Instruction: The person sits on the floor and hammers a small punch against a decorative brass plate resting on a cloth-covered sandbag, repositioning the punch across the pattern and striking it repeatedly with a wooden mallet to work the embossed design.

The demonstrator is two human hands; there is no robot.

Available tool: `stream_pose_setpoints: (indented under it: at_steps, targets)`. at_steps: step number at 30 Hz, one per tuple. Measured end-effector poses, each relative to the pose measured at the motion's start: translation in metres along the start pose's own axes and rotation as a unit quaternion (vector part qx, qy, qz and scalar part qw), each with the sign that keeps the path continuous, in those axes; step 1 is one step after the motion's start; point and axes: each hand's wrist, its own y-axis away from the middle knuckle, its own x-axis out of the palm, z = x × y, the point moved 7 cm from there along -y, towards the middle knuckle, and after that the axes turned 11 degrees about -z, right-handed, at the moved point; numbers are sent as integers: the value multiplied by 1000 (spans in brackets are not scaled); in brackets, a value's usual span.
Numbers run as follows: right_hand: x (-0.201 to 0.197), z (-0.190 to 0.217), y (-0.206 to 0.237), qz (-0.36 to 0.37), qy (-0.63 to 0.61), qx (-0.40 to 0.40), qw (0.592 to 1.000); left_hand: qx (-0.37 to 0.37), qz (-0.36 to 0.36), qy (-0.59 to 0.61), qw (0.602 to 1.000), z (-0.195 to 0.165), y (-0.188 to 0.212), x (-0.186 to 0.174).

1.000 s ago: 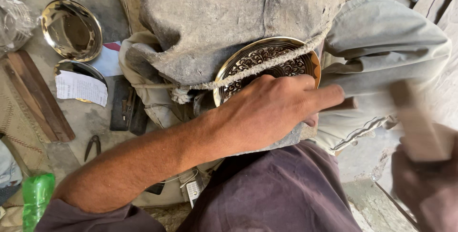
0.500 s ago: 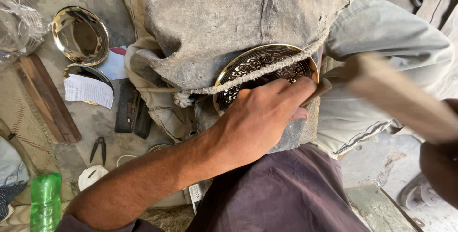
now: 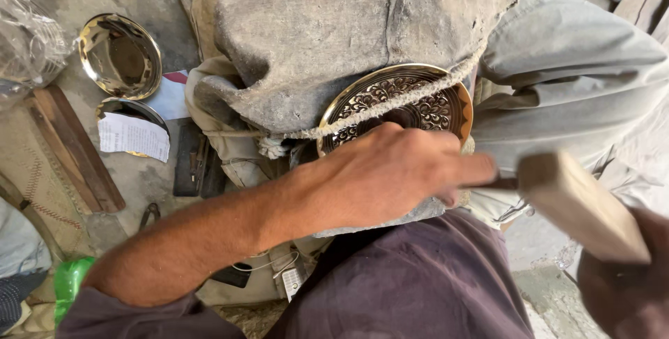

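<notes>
The left hand (image 3: 397, 172) lies knuckles up over the near edge of a round brass plate with dark engraved floral openwork (image 3: 397, 98). Its fingers are curled closed around a thin dark metal punch (image 3: 498, 184), of which only a short end shows past the fingertips on the right. The punch's long axis runs roughly left to right, the exposed end pointing right toward a pale wooden mallet block (image 3: 582, 206).

The right hand (image 3: 627, 290) sits at the near right corner, partly cut off by the frame edge and blurred. It is clenched on the mallet, whose long axis slants from near right up toward the punch end; the block's far-left face is just beside it, and contact cannot be told.

The plate rests tilted against a grey worn cloth cushion (image 3: 334, 32), with a frayed rope (image 3: 390, 105) crossing its face.

At far left, a shiny plain brass bowl (image 3: 120, 55) rests on the ground.
</notes>
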Motion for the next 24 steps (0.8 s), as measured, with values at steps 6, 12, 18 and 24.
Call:
stream_pose_setpoints:
  at_steps: [6,12,18,24]
  targets:
    - [4,35,62,-165,-85,-50,981,68,79,1,995,-7,-12,2]
    - [1,73,69,-217,-28,-148,964,86,110,-29,990,-12,-14,-1]
    - [-2,86,58,-225,-46,-146,962,69,91,-18,993,-12,-17,0]
    - [-5,85,37,-163,-39,-166,972,31,77,-22,996,-8,-15,-1]
